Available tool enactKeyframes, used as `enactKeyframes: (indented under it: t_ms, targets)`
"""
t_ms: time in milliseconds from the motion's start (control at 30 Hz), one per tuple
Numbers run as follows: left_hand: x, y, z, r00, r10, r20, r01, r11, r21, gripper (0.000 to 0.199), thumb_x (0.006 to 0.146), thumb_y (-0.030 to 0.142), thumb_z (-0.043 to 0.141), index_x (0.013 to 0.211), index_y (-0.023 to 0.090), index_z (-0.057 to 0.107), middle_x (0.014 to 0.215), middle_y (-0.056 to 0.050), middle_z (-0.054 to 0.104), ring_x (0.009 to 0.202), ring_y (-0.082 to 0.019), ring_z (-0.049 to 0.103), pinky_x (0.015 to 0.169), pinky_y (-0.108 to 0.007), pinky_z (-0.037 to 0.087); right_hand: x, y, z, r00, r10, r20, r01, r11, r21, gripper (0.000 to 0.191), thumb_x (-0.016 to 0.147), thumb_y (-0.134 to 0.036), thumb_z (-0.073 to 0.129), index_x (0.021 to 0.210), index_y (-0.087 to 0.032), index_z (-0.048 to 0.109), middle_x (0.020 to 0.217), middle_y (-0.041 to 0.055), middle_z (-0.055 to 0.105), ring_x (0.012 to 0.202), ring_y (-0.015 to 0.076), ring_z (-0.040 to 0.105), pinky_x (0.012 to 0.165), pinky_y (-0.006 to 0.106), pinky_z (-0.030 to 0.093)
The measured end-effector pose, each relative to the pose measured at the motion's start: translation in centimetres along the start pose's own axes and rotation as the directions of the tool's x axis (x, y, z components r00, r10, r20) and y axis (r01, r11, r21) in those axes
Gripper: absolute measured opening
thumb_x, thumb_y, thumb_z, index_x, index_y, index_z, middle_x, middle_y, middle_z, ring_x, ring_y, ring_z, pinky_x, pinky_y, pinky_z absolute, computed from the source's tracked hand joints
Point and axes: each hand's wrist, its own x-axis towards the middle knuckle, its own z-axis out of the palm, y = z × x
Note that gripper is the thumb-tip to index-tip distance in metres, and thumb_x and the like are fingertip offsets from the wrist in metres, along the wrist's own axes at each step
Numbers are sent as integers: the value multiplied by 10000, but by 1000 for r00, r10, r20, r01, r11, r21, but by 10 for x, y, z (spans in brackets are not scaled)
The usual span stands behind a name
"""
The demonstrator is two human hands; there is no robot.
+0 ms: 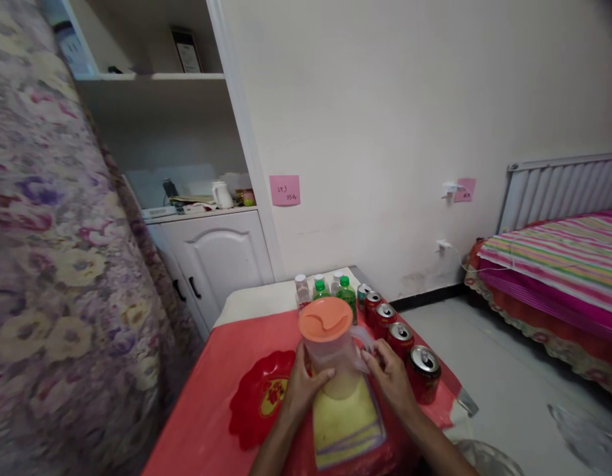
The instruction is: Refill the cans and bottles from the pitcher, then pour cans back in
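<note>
A translucent plastic pitcher [330,360] with an orange lid [325,319] is held upright between my two hands. My left hand [306,380] wraps round the side of its body, thumb across the front. The fingers of my right hand [388,373] close on the pitcher's handle [364,340]. Below the pitcher's base is a yellow cloth-like piece with purple lines [348,423]; whether the base touches it I cannot tell. Left of my left hand lies a red scalloped plate [251,396] with a yellow patterned centre.
Several drink cans [425,370] line the table's right edge, close to my right hand. Bottles with green and white caps [345,294] stand behind the pitcher. A red cloth [211,390] covers the table [256,301]. A floral curtain [62,264] hangs left; a bed [558,264] stands right.
</note>
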Motion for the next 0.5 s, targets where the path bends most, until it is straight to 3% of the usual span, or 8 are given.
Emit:
enactKeyframes:
  t_ms: [233,500]
  targets:
    - [11,18,-15,983,5,185,-3,1000,-15,1170,487,532,920,1470,216,370,1472,-191,526,1355,-381,492,1134,-487,394,-16,-7,10,999,-34,33,36,998,-60,261,902,-383,539,706,-219,485,676,-41,451,606,150,474,582,256,361]
    - [19,16,-22,963,-32,266,35,999,-4,1183,441,529,938,1456,243,400,1421,-169,582,1331,-390,510,1102,-483,420,-32,0,22,990,-5,144,14,998,-66,196,889,-340,545,750,-208,506,671,-37,474,606,146,477,571,245,364]
